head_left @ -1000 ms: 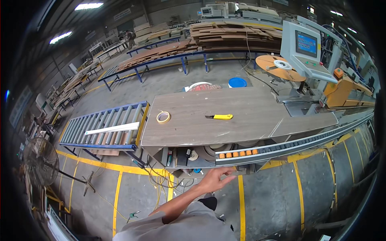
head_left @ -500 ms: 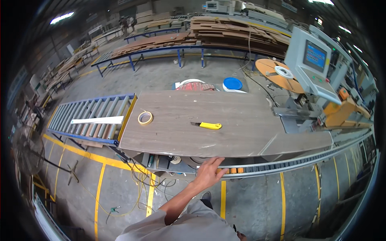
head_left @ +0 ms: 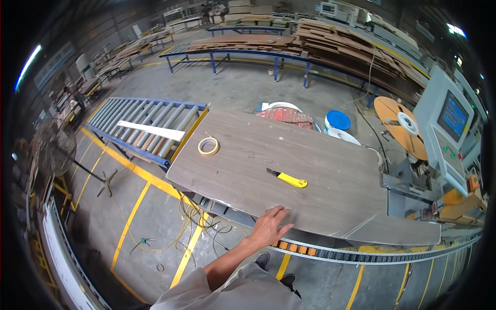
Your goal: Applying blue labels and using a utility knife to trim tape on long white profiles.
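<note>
My left hand (head_left: 267,228) rests at the near edge of a grey-brown wood-grain tabletop (head_left: 243,150). Its fingers are stretched out over the edge with the thumb apart, and nothing is in it. Beyond the fingertips lies a yellow utility knife (head_left: 293,180), its dark blade end pointing to the far left. A roll of pale yellow tape (head_left: 208,146) lies flat near the board's left end. My right hand is out of the picture.
A roller conveyor (head_left: 147,124) with a white strip (head_left: 151,130) adjoins the left end. Right stand a machine with a screen (head_left: 453,116) and an orange-brown reel (head_left: 400,126). A roller track (head_left: 330,254) runs along the near edge. Behind are a blue-lidded bucket (head_left: 338,121) and stacked boards (head_left: 356,54).
The view has turned, so the table sits tilted and further right. My left hand remains open at the near edge, now reaching slightly onto the tabletop. The knife and tape keep their places.
</note>
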`<control>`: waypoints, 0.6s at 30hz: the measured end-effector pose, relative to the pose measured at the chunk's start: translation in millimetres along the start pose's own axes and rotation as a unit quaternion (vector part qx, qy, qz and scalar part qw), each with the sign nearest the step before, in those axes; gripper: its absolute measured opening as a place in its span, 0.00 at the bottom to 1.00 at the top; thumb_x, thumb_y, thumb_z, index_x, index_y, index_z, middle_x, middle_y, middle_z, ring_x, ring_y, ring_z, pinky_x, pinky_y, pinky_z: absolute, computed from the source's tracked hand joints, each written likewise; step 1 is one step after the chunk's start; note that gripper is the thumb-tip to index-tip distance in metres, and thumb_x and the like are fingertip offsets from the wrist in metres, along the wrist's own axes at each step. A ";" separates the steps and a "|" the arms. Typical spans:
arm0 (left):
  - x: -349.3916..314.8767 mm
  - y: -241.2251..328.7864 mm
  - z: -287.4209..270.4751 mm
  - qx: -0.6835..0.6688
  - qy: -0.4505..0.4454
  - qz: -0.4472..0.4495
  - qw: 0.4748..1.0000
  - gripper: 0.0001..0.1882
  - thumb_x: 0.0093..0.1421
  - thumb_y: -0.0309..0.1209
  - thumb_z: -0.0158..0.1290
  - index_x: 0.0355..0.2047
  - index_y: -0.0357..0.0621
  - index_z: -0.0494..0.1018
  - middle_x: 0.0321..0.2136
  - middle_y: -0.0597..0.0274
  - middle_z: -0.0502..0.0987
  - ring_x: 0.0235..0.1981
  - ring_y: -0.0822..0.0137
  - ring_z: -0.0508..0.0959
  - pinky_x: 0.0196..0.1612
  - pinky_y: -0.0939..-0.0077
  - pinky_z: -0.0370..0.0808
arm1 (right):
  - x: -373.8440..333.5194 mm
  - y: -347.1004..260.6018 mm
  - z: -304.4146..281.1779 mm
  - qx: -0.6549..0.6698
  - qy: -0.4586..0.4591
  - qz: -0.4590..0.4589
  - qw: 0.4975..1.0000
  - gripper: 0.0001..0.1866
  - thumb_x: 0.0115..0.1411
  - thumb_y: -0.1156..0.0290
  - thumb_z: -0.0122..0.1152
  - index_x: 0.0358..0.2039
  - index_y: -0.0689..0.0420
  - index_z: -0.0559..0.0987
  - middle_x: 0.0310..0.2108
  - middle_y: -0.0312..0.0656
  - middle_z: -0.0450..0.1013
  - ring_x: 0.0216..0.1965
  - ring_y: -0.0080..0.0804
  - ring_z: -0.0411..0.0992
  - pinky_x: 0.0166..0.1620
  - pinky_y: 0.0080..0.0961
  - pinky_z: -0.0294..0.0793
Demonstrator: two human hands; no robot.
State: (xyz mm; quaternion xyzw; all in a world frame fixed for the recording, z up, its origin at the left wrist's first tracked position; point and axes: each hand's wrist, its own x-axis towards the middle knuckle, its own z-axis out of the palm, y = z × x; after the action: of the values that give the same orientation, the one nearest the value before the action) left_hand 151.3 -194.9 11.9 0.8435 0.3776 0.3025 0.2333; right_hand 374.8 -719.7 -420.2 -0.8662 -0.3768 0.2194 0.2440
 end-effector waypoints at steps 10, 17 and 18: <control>-26.5 26.0 -0.8 0.012 0.050 -0.079 0.996 0.25 0.55 0.38 0.61 0.49 0.37 0.72 0.48 0.45 0.74 0.46 0.44 0.76 0.47 0.59 0.76 | 75.9 -55.7 -96.6 0.455 -0.087 0.436 0.772 0.20 0.61 0.54 0.60 0.37 0.60 0.81 0.26 0.43 0.76 0.24 0.33 0.73 0.28 0.28 0.73; -23.2 37.9 11.1 0.024 0.063 -0.071 0.995 0.25 0.54 0.38 0.62 0.48 0.37 0.72 0.48 0.46 0.74 0.45 0.45 0.77 0.44 0.60 0.76 | 68.1 -64.2 -112.4 0.487 -0.039 0.404 0.773 0.17 0.58 0.56 0.66 0.32 0.59 0.79 0.20 0.39 0.72 0.18 0.33 0.68 0.22 0.32 0.70; -21.8 41.7 13.3 0.027 0.058 -0.068 0.996 0.25 0.54 0.38 0.62 0.48 0.37 0.72 0.48 0.46 0.74 0.46 0.45 0.76 0.45 0.60 0.76 | 59.4 -68.0 -111.9 0.425 -0.053 0.373 0.823 0.18 0.57 0.54 0.64 0.30 0.59 0.79 0.20 0.41 0.73 0.19 0.35 0.69 0.24 0.34 0.70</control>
State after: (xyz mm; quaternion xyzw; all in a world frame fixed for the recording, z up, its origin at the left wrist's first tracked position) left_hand 169.6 -239.4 21.2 0.8031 0.4549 0.3236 0.2081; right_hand 437.6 -662.8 -304.1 -0.7384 0.0929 0.4776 0.4669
